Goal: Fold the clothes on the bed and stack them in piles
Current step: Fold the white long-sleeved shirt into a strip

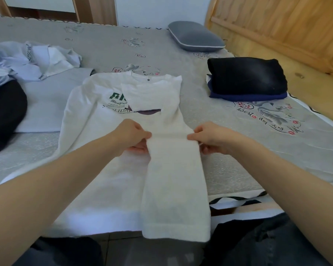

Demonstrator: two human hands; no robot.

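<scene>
White sweatshirt point(108, 143) flat on near bed point(229, 169) edge. Left hand point(132, 136) and right hand point(210, 138): fingers pinch its folded right panel. Risk: uneven pull skews the fold. Far right, dark folded pile point(246, 77); far left, unfolded heap point(33, 60); wooden headboard point(277, 29).

folded stack point(246, 77) right of shirt point(104, 131) (pillow point(195, 36) behind)
</scene>
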